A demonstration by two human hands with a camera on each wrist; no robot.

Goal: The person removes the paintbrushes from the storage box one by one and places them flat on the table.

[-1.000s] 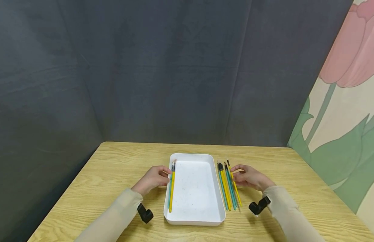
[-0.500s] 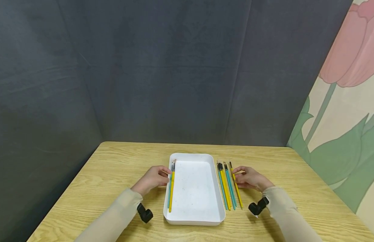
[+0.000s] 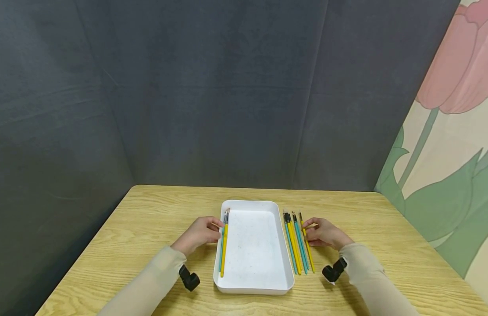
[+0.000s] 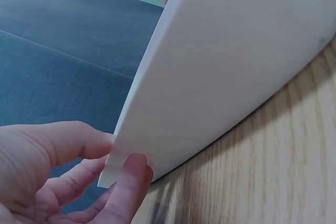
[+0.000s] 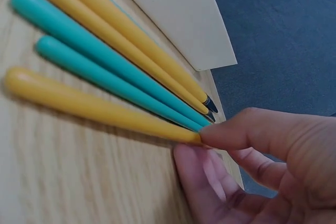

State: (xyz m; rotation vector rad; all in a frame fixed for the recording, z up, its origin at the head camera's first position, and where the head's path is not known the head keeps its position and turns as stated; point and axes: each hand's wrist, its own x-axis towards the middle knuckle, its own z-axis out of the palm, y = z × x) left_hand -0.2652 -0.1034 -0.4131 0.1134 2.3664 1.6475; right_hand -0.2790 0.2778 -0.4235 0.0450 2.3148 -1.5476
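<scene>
"How are the brushes (image 5: 100, 107) coloured?"
"Yellow and teal; black is seen on some tips (image 3: 287, 217)."
"And the rest?"
"The tray (image 3: 251, 250) is coloured white; the table (image 3: 169, 202) is grained in tan; the curtain (image 3: 228, 109) is tinted slate-blue; on the wall (image 3: 445, 153), pink petals (image 3: 449, 61) and green leaves (image 3: 445, 199) are painted."

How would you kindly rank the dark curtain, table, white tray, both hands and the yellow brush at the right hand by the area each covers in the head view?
1. Dark curtain
2. Table
3. White tray
4. Left hand and right hand: too alike to rank
5. Yellow brush: long but thin
</scene>
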